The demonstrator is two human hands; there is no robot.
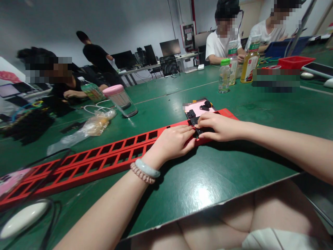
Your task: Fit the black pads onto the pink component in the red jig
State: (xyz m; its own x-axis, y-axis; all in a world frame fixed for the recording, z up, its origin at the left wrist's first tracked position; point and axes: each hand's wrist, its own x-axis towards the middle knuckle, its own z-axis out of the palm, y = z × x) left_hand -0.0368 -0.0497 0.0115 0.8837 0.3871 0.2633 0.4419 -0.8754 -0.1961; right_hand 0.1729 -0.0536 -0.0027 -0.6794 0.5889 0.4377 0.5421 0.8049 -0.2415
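Note:
A long red slotted frame [106,158] with two rows of rectangular openings runs diagonally across the green table. My left hand [173,142] lies across its right part, fingers over the top and thumb at the front edge, closed on it. Against those fingertips is a black plastic part [194,121], set on the frame. My right hand [214,126] pinches this part from the right, fingers bent and thumb below; its underside is hidden. Just behind my hands, a pink tray [199,108] holds several small black parts.
A pink-lidded clear jar [121,100], a plastic bag [96,126] and cables lie to the left. A white mouse [24,218] is at front left. Bottles [224,76] and a red bin [296,63] stand at back right. Several people are around the table [166,187].

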